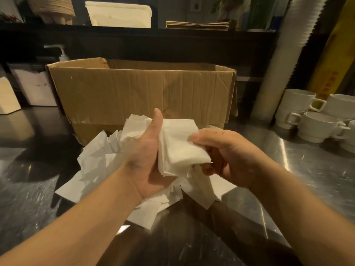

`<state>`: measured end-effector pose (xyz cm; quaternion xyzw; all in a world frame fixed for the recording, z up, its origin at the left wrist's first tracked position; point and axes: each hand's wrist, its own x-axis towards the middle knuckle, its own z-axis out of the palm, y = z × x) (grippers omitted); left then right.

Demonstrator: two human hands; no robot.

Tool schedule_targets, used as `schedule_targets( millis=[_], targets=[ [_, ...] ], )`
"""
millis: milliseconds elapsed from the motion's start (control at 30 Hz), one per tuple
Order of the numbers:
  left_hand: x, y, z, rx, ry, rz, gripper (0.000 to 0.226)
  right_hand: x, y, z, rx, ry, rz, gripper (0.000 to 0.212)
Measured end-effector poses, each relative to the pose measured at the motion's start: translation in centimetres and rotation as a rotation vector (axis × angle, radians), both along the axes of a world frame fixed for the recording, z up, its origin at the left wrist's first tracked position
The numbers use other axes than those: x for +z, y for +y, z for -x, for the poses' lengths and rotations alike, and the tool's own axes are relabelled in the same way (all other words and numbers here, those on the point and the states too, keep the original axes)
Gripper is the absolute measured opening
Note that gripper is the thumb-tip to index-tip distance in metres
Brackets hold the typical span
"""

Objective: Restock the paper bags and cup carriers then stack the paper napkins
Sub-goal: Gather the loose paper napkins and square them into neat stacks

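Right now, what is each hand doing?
Left hand: holds the stack of napkins, thumb up along its edge.
Right hand: pinches the same stack.

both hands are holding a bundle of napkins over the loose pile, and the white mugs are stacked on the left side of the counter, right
Not quite. The head view shows the white mugs stacked on the right side of the counter, not the left. The rest holds: the left hand and right hand hold a bundle of napkins over the loose pile.

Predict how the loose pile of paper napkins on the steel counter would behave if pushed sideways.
The loose napkins are thin and lie crumpled at mixed angles, so they would probably slide apart and scatter. The counter looks smooth, so they likely slip easily. They seem floppy and light.
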<state>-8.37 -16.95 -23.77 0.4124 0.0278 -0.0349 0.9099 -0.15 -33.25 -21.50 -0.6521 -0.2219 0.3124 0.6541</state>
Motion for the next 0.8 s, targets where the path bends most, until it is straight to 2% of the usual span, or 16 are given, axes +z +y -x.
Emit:
schedule_targets(
  millis=[67,200,300,400,467,533,633,700,800],
  targets=[
    [0.1,-0.2,0.1,0.02,-0.002,-0.054,0.082,-0.6,0.5,-0.1,-0.068,-0.102,0.076,0.011],
    [0.0,-0.1,0.0,0.026,0.0,-0.091,0.08,-0.6,1.2,0.7,-0.095,-0.269,0.188,0.014],
    [-0.1,0.1,0.0,0.0,0.031,-0.035,0.068,-0.2,1.0,0.8,-0.185,-0.335,0.203,0.019],
    [0.1,0.2,0.1,-0.024,0.066,0.083,0.074,0.0,0.1,-0.7,-0.377,-0.408,0.185,0.021],
    [0.4,0.3,0.3,-0.014,0.08,0.139,0.066,0.0,-0.7,-2.0,-0.42,-0.568,0.343,0.017],
    [0.6,0.4,0.3,-0.004,0.096,0.136,0.059,-0.1,-1.2,-3.1,-0.361,-0.697,0.585,0.013],
    [0.6,0.6,0.1,-0.013,0.127,0.112,0.053,-0.6,-1.5,-4.0,-0.207,-0.686,0.798,0.032],
    [0.5,0.7,0.0,-0.017,0.152,0.102,0.057,-0.8,-1.4,-4.1,-0.14,-0.691,0.824,0.041],
    [0.4,0.6,-0.1,-0.003,0.16,0.123,0.063,-0.9,-1.5,-3.9,-0.088,-0.701,0.77,0.041]
  ],
)
